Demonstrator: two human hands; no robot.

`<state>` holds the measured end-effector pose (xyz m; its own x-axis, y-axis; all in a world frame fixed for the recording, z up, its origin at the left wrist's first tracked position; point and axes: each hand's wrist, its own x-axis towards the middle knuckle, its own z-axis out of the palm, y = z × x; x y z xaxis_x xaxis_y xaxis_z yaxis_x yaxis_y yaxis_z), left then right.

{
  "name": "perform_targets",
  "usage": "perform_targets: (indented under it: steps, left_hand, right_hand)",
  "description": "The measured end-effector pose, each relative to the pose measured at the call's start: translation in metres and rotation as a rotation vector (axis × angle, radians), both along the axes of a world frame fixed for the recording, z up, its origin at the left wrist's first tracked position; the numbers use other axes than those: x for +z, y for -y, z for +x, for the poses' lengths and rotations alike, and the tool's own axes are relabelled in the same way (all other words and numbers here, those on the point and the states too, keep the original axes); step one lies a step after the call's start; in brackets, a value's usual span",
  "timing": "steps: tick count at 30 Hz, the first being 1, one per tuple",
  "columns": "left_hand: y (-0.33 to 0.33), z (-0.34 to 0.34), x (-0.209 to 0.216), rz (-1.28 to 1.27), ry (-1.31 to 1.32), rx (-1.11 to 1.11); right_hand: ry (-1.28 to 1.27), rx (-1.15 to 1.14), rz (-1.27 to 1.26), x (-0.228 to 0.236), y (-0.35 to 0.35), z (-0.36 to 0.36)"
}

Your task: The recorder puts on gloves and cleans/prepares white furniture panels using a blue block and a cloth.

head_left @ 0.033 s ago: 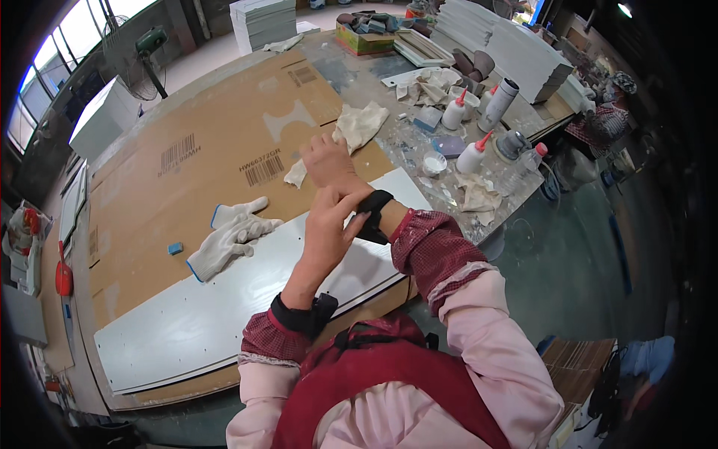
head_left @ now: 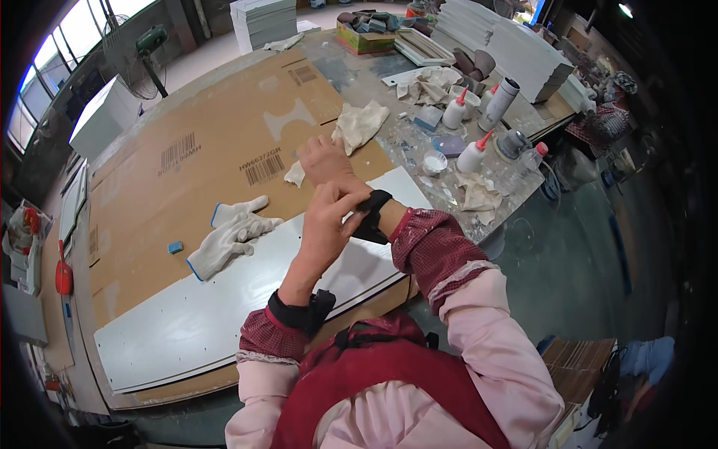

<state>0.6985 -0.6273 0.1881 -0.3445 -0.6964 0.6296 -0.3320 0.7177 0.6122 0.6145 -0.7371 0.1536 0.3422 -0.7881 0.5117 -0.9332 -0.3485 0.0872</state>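
My left hand [head_left: 321, 228] reaches across to my right wrist, its thumb and fingers closed on a black wrist strap [head_left: 373, 217] there. Bent slightly downward, my right hand [head_left: 329, 161] holds nothing, its fingers loosely apart above the cardboard and beside a crumpled off-white rag [head_left: 360, 125]. A second black band [head_left: 295, 314] circles my left wrist. Below both hands lies a long white panel [head_left: 247, 307]. A pair of white knit gloves [head_left: 228, 239] with blue cuff edges rests partly on the panel and partly on the brown cardboard [head_left: 209, 157].
A small blue block [head_left: 175, 248] sits on the cardboard. To the right are white bottles with red tips [head_left: 470, 157], a grey canister [head_left: 499, 103], a sander [head_left: 512, 144] and a clear plastic bottle [head_left: 529, 166]. Stacked white panels [head_left: 527, 60] stand beyond. Another person [head_left: 607, 116] works at far right.
My left hand and forearm have shifted very slightly to the left, still at the strap. Everything else looks the same.
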Motion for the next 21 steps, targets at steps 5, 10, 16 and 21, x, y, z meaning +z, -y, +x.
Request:
perform_targets:
  steps: [5, 10, 16, 21]
  left_hand:
    - [0.019, 0.017, 0.002, -0.128, 0.065, -0.162]
    - [0.013, 0.002, 0.007, 0.153, 0.079, -0.282]
    - [0.027, -0.001, 0.002, 0.320, 0.052, -0.091]
    - [0.039, -0.006, 0.010, 0.315, 0.168, -0.260]
  right_hand:
    - [-0.192, 0.098, -0.008, -0.007, -0.015, 0.021]
    - [-0.252, 0.133, 0.060, -0.046, -0.021, 0.030]
    - [-0.372, 0.361, 0.022, -0.028, -0.064, 0.054]
    - [-0.276, 0.485, 0.136, -0.039, -0.067, 0.064]
